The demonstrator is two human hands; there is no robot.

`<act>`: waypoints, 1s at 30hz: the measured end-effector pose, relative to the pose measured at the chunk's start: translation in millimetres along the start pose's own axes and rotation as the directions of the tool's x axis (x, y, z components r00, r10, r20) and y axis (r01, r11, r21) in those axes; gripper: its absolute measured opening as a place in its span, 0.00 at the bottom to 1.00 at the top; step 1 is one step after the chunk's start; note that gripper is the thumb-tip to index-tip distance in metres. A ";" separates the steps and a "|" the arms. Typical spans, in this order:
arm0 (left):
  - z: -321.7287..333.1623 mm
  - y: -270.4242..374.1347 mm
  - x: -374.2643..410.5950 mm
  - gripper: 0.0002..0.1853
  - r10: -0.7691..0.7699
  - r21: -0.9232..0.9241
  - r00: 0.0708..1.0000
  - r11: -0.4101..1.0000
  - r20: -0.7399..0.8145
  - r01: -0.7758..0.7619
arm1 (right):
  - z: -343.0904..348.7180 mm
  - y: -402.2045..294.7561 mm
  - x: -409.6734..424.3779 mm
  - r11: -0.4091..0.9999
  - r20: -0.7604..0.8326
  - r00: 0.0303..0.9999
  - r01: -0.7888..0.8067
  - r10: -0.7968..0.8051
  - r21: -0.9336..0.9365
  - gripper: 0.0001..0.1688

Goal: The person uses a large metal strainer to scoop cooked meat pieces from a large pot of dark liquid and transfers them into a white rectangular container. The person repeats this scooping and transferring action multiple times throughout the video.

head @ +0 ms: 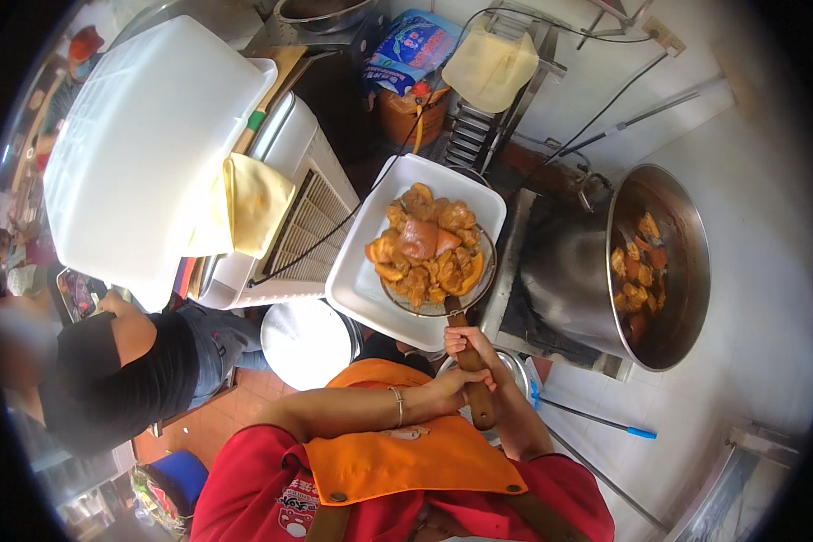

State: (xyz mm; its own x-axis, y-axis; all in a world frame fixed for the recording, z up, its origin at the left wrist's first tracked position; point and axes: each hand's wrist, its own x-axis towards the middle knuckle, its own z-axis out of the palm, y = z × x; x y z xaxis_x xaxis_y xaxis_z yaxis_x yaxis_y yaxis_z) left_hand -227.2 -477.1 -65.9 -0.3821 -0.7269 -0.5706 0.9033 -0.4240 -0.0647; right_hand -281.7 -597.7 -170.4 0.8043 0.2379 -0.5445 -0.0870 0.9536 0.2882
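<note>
Both hands are closed around the wooden handle (469, 359) of a wire skimmer (425, 308). My right hand (473, 342) grips it close to the bowl, and my left hand (462, 387), with a bracelet on its wrist, holds it nearer the end. Heaped in the skimmer are browned, sauce-coated meat chunks (420, 238), some with glossy skin. The skimmer is over a white plastic tub (352, 284); whether it touches the bottom is hidden. To the right, a large steel stockpot (569, 264) holds dark liquid with more meat pieces (640, 264) in it.
The stockpot stands on a stove (508, 298). A round metal lid (308, 344) lies left of the tub. Left stands a white appliance (311, 203) bearing a translucent bin (149, 149). A black cord (342, 234) runs past the tub. Another person (135, 359) is at left.
</note>
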 end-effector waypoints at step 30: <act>-239.6 126.1 31.5 0.22 0.158 -0.090 0.770 0.959 -0.619 -0.269 | 106.3 -9.9 83.4 0.580 -0.535 0.469 -0.058 -0.703 -0.812 0.08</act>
State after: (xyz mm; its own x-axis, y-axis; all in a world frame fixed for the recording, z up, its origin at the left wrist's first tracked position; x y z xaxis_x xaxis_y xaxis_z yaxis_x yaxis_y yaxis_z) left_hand -78.6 -424.1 -288.2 -0.0309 -0.2924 -0.9558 0.9865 -0.1630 0.0180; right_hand -151.3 -606.9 -134.8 0.1234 -0.4601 -0.8792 -0.5743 0.6894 -0.4414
